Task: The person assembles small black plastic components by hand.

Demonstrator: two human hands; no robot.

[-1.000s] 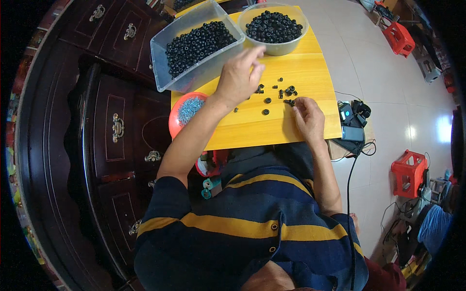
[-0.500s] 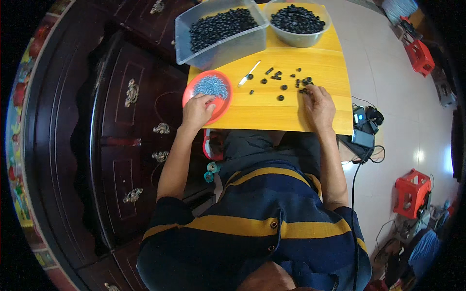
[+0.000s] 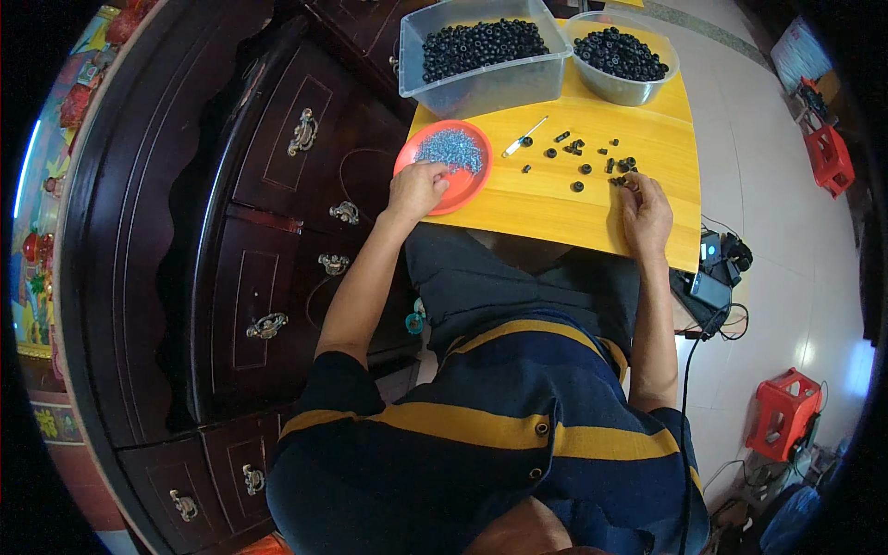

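My left hand (image 3: 416, 191) rests over the near-left rim of a red plate (image 3: 473, 191), its fingers drawn together at a heap of small silvery screws (image 3: 455, 146). Whatever is between those fingertips is too small to make out. At the right side of the yellow table, my right hand (image 3: 647, 220) has its thumb and fingers closed at a cluster of small black round parts (image 3: 627, 165), pinching one of them. More loose black parts (image 3: 585, 169) lie scattered between the two hands. A thin screwdriver with a white handle (image 3: 513, 148) lies beside the plate.
A clear rectangular bin (image 3: 499, 92) and a clear round bowl (image 3: 629, 91), both holding many black parts, stand at the table's (image 3: 555, 219) far side. Dark wooden drawers (image 3: 277, 139) rise close on the left. Cables and a black device (image 3: 710, 289) sit past the right edge.
The whole view has shifted, so the table appears farther right and turned slightly. My left hand stays at the plate and my right hand at the black parts, with little visible movement.
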